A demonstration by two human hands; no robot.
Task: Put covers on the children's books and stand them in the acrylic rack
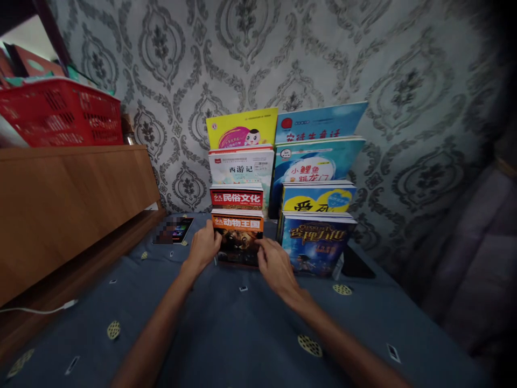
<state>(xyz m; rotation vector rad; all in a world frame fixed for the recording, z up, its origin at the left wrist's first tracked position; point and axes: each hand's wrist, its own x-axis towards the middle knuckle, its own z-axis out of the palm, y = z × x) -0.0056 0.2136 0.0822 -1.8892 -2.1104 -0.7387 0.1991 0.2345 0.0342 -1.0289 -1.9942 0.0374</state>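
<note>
In the left front row stands an orange-and-black book [239, 245] with a big cat on its cover. Its left edge is between the curled fingers of my left hand [204, 245]. At the right edge, my right hand [278, 267] has its fingertips on the front cover and the other fingers bent in beside it. Right behind is a red-topped book [237, 198], then a pale book [242, 168] and a tall yellow book [242, 126]. The right row has a dark blue book [317, 245] in front, close to my right hand. Any holder under the books is mostly hidden.
Behind the dark blue book are a yellow-and-blue book [319, 196], a teal book [323, 156] and a blue book [323, 121]. A dark-screened device [181, 230] lies left. A wooden cabinet [76, 210] bears a red basket [60, 113]. A white cable [44, 311] crosses its base.
</note>
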